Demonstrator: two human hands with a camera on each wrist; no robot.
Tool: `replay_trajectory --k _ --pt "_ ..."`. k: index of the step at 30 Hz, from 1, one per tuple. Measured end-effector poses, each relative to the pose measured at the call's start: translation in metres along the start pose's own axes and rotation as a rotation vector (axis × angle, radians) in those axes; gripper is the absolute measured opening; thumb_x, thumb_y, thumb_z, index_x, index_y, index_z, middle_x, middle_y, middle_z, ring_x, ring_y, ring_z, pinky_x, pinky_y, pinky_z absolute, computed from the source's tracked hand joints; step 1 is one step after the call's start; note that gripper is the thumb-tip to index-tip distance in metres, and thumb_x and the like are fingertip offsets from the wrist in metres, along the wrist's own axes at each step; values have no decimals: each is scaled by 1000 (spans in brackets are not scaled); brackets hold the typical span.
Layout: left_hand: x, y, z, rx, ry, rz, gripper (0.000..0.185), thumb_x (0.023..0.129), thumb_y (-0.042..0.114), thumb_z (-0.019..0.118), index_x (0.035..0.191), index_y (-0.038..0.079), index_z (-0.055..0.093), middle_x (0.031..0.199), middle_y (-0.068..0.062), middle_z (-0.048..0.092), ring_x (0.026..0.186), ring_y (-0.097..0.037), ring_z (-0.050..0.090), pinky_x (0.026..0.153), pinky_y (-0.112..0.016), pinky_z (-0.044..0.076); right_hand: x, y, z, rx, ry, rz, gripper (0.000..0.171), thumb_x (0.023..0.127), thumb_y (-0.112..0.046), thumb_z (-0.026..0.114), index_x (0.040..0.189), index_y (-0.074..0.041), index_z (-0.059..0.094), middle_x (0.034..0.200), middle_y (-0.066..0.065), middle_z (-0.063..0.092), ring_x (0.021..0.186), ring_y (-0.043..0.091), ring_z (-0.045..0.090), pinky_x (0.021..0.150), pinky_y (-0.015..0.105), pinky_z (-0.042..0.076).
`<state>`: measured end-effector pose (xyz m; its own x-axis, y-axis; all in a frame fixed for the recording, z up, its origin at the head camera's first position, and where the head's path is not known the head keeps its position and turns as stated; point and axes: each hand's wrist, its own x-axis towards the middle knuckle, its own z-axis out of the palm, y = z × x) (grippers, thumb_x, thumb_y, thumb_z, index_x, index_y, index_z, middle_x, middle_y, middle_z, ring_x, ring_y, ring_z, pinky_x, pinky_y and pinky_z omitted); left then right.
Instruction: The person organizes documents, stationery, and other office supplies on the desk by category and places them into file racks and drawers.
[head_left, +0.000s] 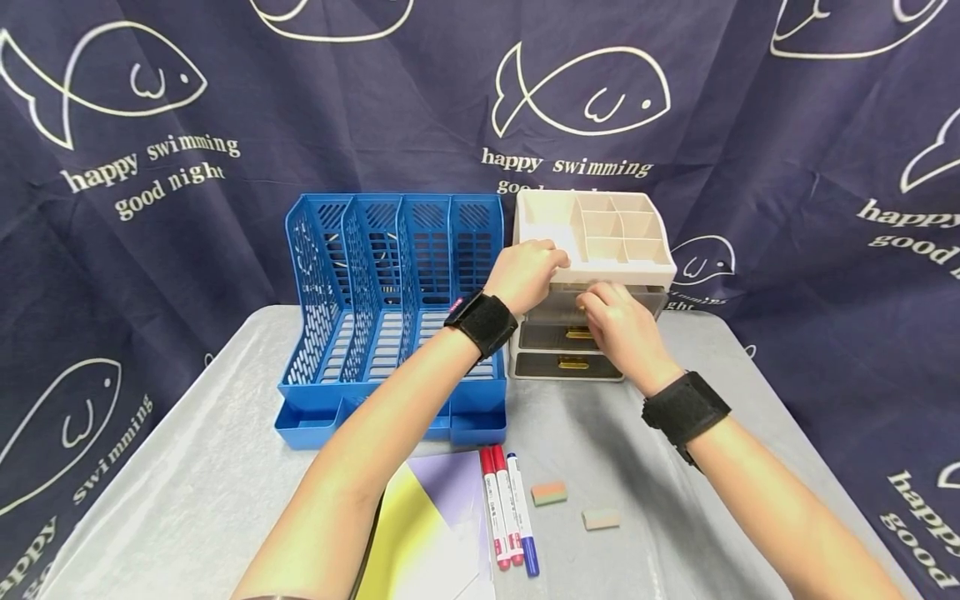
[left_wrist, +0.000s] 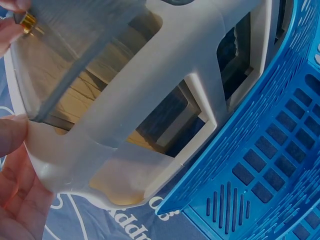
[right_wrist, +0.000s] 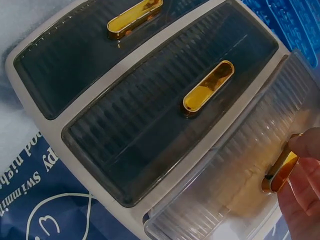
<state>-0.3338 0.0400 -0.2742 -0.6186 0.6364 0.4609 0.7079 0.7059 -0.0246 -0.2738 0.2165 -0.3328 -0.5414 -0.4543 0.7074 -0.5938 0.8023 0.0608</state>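
Note:
A white desktop drawer organizer (head_left: pixel 630 268) stands at the back right, with a divided tray on top and smoky drawers below. My left hand (head_left: pixel 522 275) grips the front rim of its top tray, thumb and fingers on either side of the edge in the left wrist view. With my right hand (head_left: pixel 622 329) I pinch the gold handle (right_wrist: pixel 280 172) of the top drawer (right_wrist: pixel 225 195), which is pulled partly out. Below it, the middle drawer (right_wrist: pixel 165 115) and the bottom drawer (right_wrist: pixel 85 50) are closed.
Left of the organizer stands a blue file rack (head_left: pixel 315 417). Nearer lie purple and yellow sheets (head_left: pixel 405 533), red markers (head_left: pixel 498 508), a blue marker (head_left: pixel 522 517) and two small erasers, one orange-green (head_left: pixel 549 493), one pale (head_left: pixel 601 519). A fish-print curtain (head_left: pixel 420 108) hangs behind.

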Motion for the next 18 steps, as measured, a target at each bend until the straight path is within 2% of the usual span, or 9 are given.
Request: replay_trajectory --k 8,18 --pt "1 -1 0 -1 -6 4 26 88 6 61 109 18 70 104 1 68 96 -17 64 78 -31 52 3 2 5 -6 8 26 19 77 13 61 92 1 61 91 11 59 86 30 54 72 41 49" --pt "0 1 -1 0 -16 -7 26 87 7 63 110 18 70 104 1 68 96 -17 64 79 -30 52 4 4 10 -18 32 48 21 75 13 60 92 0 61 92 10 59 85 30 55 70 41 49"
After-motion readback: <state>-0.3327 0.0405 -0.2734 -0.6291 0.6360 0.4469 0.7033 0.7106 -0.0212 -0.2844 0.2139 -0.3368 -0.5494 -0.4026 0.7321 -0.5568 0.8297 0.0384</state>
